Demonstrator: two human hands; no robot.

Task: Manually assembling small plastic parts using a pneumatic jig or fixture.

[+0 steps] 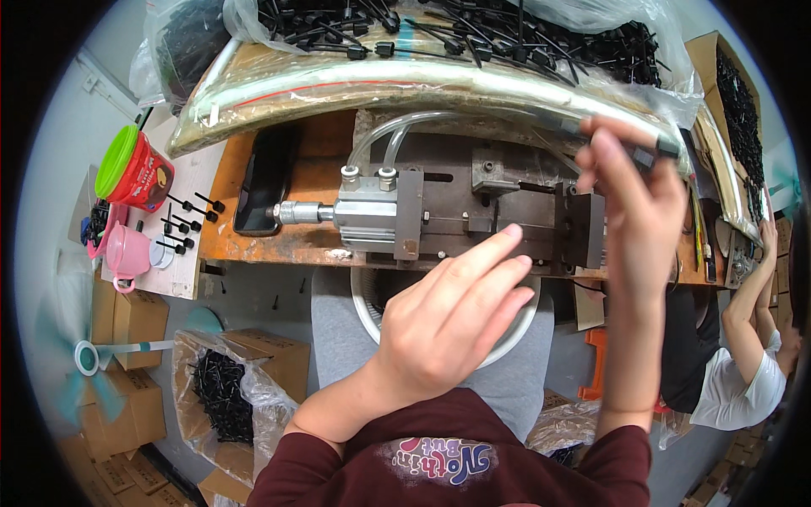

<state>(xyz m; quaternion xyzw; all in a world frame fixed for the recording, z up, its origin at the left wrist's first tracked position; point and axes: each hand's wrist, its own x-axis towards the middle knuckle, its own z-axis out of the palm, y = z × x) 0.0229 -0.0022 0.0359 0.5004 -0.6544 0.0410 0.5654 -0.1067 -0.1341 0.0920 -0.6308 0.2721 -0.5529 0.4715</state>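
My left hand reaches over the near side of a metal clamping fixture, fingers stretched out and apart, with nothing seen in them. Its index fingertip is close to the small block in the fixture's middle, where a thin black stem stands. My right hand is raised over the fixture's right end, smeared by motion. Its fingers are bent around a black plastic cap piece, of which only part shows. A silver air cylinder with two clear hoses forms the fixture's left part.
Behind the fixture a plastic-lined tray bears many black stemmed caps. A phone, a red bucket and a pink cup stand left. A white basket sits at my lap. Another person works at the right.
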